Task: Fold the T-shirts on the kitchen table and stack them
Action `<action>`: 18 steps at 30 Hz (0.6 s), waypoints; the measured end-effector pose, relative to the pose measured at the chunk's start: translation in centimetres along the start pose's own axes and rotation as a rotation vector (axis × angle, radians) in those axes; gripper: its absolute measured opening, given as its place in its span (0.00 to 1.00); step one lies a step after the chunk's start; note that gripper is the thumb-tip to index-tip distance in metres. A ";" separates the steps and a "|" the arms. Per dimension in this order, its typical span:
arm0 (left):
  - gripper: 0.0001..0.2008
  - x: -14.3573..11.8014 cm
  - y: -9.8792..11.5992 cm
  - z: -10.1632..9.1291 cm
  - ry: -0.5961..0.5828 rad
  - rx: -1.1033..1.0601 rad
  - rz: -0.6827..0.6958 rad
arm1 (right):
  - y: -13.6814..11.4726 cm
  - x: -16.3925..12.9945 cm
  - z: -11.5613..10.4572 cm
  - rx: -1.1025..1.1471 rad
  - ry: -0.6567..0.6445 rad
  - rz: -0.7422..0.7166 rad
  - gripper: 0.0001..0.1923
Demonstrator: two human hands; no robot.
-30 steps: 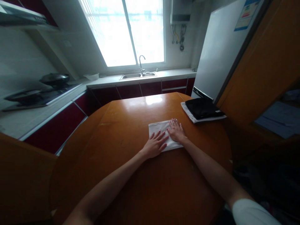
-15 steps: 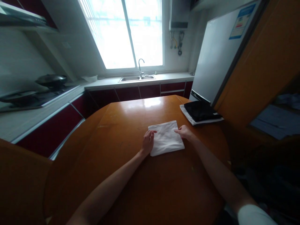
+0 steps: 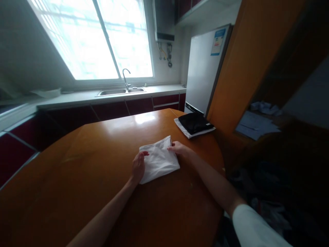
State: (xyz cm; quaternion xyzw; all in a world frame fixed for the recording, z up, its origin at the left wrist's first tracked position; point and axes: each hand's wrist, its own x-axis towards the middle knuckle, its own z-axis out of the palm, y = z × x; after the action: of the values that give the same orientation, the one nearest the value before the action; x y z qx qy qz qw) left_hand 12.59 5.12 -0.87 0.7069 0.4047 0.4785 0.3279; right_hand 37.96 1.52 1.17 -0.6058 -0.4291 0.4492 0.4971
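blue label on fridge [image 3: 203, 68], unreadable

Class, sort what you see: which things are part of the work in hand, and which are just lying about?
In hand: white folded cloth, left hand, right hand.
Lying about: black-and-white folded stack, fridge, sink, papers.

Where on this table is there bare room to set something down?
The wooden table is bare left of the left hand and along the near edge below the white cloth. The far right corner is crowded: the right hand and a dark folded stack.
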 end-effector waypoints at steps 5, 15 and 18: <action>0.34 0.3 -0.3 -0.2 -0.016 0.044 0.040 | 0.3 1.1 -0.3 -0.019 -0.080 0.001 0.11; 0.33 0.2 0.2 -0.8 -0.004 0.125 0.025 | -2.2 -0.1 -0.4 0.333 -0.081 -0.075 0.20; 0.33 0.3 -0.1 -0.8 -0.016 0.086 0.042 | -4.4 -0.2 -1.7 0.365 -0.063 -0.045 0.19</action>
State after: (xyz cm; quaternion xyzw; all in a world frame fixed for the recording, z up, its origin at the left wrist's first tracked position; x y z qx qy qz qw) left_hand 11.90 5.46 -0.54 0.7324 0.4074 0.4620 0.2902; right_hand 39.20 1.58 5.74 -0.4815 -0.3691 0.5270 0.5951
